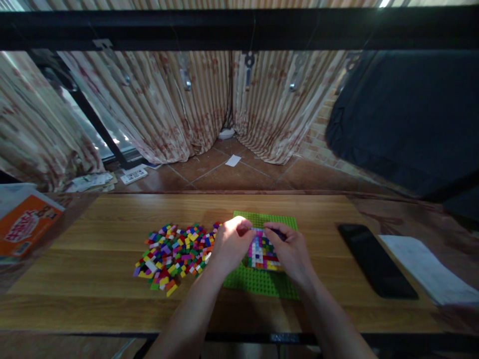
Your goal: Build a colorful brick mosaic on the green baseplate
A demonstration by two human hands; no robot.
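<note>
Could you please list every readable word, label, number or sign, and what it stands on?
No text reads clearly enough to quote.
Orange-and-white packet: large white characters, too blurred to read.
White rectangular card on the brown tiled floor: dark print, too small to read.
White paper sheet beside the flat black slab: any marks are unreadable.

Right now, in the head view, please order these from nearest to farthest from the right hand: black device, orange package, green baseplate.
1. Green baseplate: under the right hand.
2. Black device: right of the hand.
3. Orange package: far left.
</note>
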